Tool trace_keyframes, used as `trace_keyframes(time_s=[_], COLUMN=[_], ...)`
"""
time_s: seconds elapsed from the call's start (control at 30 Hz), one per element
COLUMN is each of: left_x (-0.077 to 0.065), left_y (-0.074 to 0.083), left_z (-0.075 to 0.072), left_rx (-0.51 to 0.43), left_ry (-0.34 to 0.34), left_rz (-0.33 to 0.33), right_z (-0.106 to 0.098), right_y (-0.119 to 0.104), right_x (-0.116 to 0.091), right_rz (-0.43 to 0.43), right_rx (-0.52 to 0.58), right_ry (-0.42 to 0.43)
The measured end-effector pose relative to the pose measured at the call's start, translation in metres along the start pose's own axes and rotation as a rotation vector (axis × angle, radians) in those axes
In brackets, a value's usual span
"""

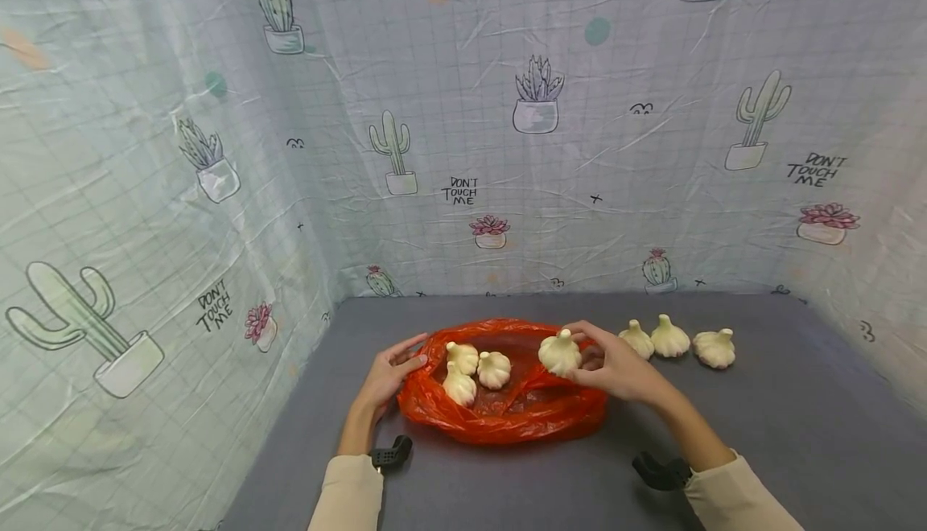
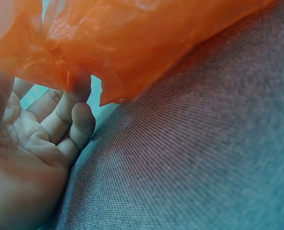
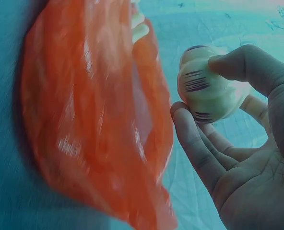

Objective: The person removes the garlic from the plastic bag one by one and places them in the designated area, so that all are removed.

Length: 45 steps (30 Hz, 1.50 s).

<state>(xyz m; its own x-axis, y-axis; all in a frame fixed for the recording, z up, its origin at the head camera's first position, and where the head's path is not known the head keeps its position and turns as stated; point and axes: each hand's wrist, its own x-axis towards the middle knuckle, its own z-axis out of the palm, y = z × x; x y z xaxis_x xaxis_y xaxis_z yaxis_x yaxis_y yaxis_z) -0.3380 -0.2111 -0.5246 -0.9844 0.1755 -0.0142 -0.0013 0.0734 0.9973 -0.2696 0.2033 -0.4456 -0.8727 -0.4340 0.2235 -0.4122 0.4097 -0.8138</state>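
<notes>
My right hand (image 1: 612, 364) pinches a garlic bulb (image 1: 560, 353) between thumb and fingers, over the right part of an open red plastic bag (image 1: 507, 432). In the right wrist view, purple streaks mark the held bulb (image 3: 204, 88), and the bag's side (image 3: 94, 110) is close beside it. Three garlic bulbs (image 1: 495, 371) lie inside the bag, toward its left. At the bag's left rim, my left hand (image 1: 388, 376) grips the plastic. The left wrist view shows fingers (image 2: 60, 115) curled at the bag's edge (image 2: 118, 57), part of them hidden behind it.
Three more garlic bulbs (image 1: 669, 336) rest on the grey table (image 1: 797, 434) to the right of the bag, beyond my right hand. A cactus-patterned sheet (image 1: 579, 177) hangs behind the table and along its sides.
</notes>
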Motion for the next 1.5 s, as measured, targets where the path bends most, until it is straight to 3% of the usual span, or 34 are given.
trace_keyframes(time_s=[0.23, 0.7, 1.23, 1.5], left_x=[0.0, -0.001, 0.001, 0.001], left_y=[-0.001, -0.002, -0.004, -0.002], left_z=[0.001, 0.001, 0.002, -0.001], left_rx=[0.0, 0.001, -0.011, -0.003], left_ry=[-0.008, -0.001, 0.007, -0.01], left_rz=[-0.007, 0.004, -0.001, 0.0], right_z=[-0.015, -0.041, -0.057, -0.065], right_y=[0.009, 0.022, 0.036, 0.043], right_x=[-0.018, -0.044, -0.052, -0.054], right_rz=[0.018, 0.029, -0.009, 0.069], right_rx=[-0.053, -0.057, -0.073, -0.121], right_ry=[0.037, 0.107, 0.126, 0.113])
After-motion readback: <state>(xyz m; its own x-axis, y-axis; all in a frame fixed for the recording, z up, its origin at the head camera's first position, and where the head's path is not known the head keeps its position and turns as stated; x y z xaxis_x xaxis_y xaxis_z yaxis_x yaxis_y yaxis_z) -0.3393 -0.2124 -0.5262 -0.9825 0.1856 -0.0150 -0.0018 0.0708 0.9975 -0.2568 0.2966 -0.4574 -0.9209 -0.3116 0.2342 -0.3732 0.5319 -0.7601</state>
